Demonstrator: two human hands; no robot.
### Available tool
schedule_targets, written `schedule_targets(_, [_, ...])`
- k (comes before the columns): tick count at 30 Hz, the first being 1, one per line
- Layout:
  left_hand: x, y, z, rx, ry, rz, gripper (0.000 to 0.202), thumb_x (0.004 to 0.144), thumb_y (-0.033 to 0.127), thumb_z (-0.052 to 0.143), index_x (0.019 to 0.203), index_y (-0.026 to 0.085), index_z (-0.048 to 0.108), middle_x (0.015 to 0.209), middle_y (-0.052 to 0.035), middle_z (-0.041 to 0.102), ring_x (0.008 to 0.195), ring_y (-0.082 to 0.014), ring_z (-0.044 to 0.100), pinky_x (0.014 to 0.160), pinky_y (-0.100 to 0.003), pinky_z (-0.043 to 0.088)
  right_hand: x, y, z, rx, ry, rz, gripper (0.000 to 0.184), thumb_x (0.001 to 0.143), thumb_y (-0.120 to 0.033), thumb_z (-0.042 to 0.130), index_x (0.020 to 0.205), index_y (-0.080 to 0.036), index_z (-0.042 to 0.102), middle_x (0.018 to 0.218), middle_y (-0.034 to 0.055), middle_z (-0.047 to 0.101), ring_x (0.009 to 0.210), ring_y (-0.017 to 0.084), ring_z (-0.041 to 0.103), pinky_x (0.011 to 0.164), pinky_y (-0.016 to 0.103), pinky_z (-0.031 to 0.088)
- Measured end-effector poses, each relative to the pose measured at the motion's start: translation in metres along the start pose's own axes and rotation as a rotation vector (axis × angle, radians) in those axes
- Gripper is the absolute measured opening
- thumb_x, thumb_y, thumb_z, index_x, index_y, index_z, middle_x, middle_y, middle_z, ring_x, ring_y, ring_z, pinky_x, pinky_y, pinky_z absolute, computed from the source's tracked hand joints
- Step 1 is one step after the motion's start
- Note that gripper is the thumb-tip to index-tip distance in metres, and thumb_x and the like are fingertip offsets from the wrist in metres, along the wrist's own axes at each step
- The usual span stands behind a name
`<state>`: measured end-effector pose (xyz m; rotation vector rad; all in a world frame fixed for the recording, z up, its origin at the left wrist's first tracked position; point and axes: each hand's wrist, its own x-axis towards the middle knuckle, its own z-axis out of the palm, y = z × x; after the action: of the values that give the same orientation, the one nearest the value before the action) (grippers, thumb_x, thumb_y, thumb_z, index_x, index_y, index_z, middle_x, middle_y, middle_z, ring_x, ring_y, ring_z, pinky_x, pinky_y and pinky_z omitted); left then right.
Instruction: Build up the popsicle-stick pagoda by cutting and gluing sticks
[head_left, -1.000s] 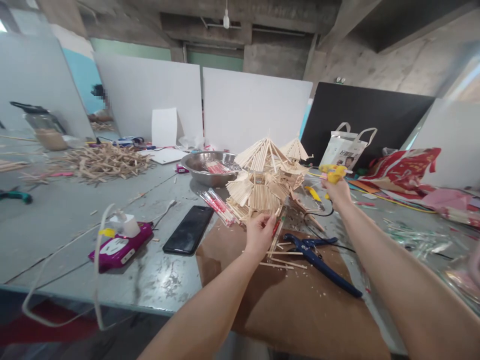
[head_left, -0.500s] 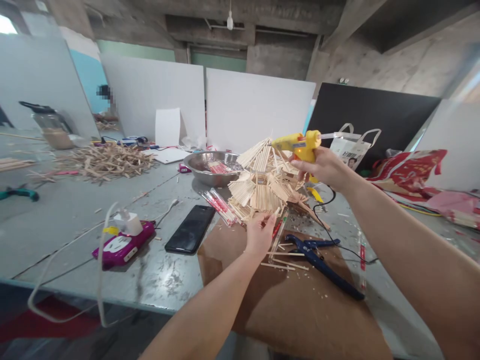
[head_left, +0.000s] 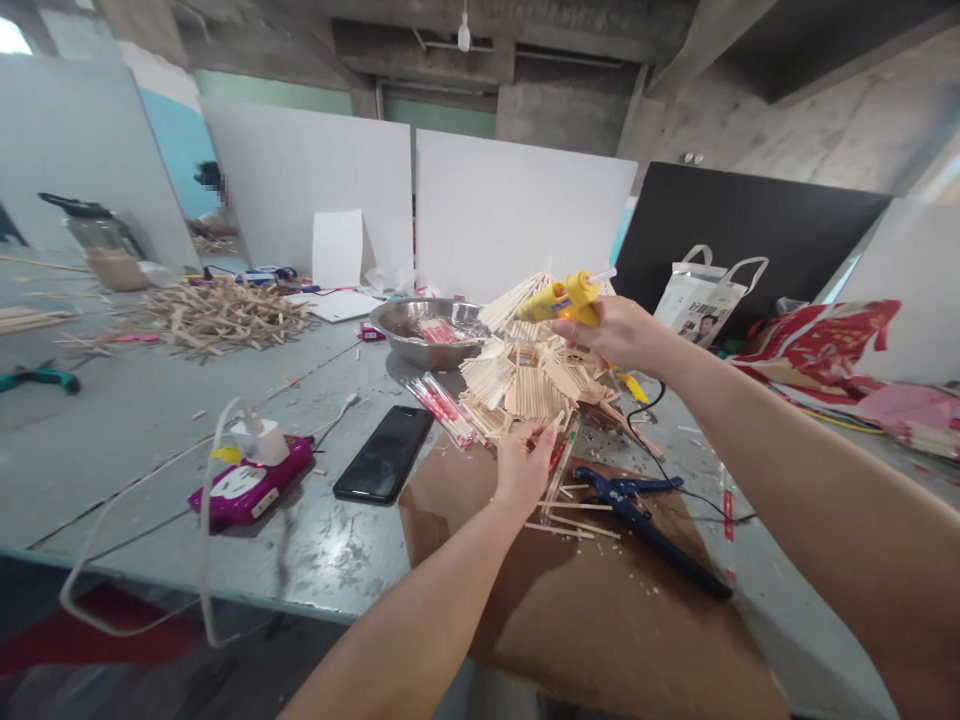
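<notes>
My right hand [head_left: 626, 335] is wrapped round a yellow hot glue gun [head_left: 559, 300], with a clear glue stick out of its back and a small orange light on. The nozzle points left and slightly down, in front of the peaked top of a model built of thin wooden sticks [head_left: 534, 392]. At the model's lower front edge, my left hand [head_left: 523, 462] is closed in a pinch; what lies between its fingertips is too small to make out. Below the model, loose sticks [head_left: 577, 522] lie on a brown board [head_left: 600, 620], beside dark blue cutters [head_left: 645, 525].
A black phone [head_left: 384, 455] and a purple power strip [head_left: 251, 490] with white cables lie left. Behind are a steel bowl [head_left: 420, 350], packs of sticks [head_left: 442, 408] and a heap of wooden pieces [head_left: 225, 318]. The gun's cord [head_left: 637, 430] runs down right.
My right hand has brought the glue gun left and a little lower, and its nozzle now tips downward. My left hand stays almost where it was, by the model's lower edge.
</notes>
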<state>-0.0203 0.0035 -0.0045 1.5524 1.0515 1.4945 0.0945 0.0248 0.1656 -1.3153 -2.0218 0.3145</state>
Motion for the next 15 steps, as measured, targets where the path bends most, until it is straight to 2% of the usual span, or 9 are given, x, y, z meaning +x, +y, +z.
schedule_targets(7, [0.0002,-0.0008,-0.0013,0.0,-0.001,0.011,0.027,0.073,0.037,0.046,0.066,0.014,0.058,0.056,0.0003,0.052,0.056,-0.0103,0.045,0.054,-0.022,0.036,0.0039,-0.0015,0.0026,-0.133,0.017,-0.041,0.033,0.068,-0.049,0.05,0.064,-0.017,0.056,0.053,0.0001,0.052,0.044,0.008,0.043,0.042,0.022,0.033])
schedule_targets(15, [0.0007,-0.0022,-0.001,0.008,0.006,0.0,0.027,0.072,0.037,0.047,0.065,0.014,0.058,0.055,0.0002,0.052,0.056,-0.0109,0.047,0.055,-0.023,0.037,0.0031,-0.0052,0.0021,-0.078,0.014,-0.021,0.024,0.066,-0.041,0.056,0.067,-0.017,0.057,0.053,0.0001,0.05,0.047,0.009,0.044,0.045,0.023,0.033])
